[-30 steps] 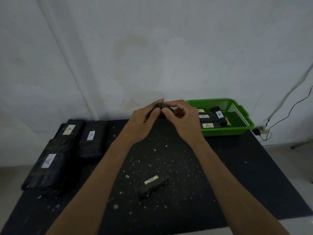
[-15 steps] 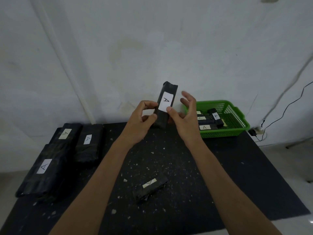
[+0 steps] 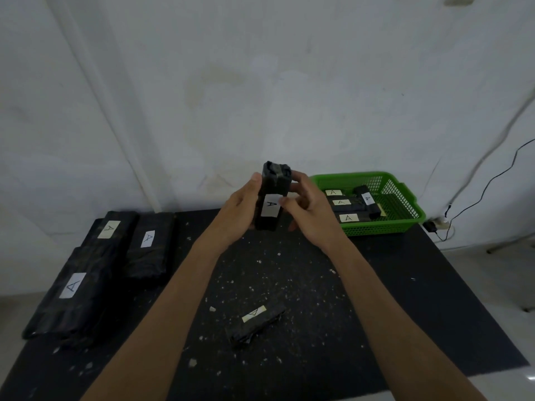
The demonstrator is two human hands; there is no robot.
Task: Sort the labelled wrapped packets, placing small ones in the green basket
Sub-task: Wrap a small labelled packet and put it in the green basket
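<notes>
I hold a small black wrapped packet (image 3: pixel 272 198) upright above the middle back of the table, its white "A" label facing me. My left hand (image 3: pixel 240 209) grips its left side and my right hand (image 3: pixel 309 209) grips its right side, thumb on the label. The green basket (image 3: pixel 405 215) sits at the back right and holds several small labelled packets (image 3: pixel 347 211). Another small packet (image 3: pixel 256 324) lies on the table near me.
Three large black packets with "A" labels (image 3: pixel 72 287) (image 3: pixel 146 244) (image 3: pixel 111 227) lie along the left side of the black table (image 3: pixel 405 299). White crumbs dot the tabletop. A black cable and plug (image 3: pixel 434 225) hang by the wall behind the basket.
The packet went from lying flat between both hands to upright with its label towards me. My right hand, briefly spread, has closed on it again, and the packet sits a little lower.
</notes>
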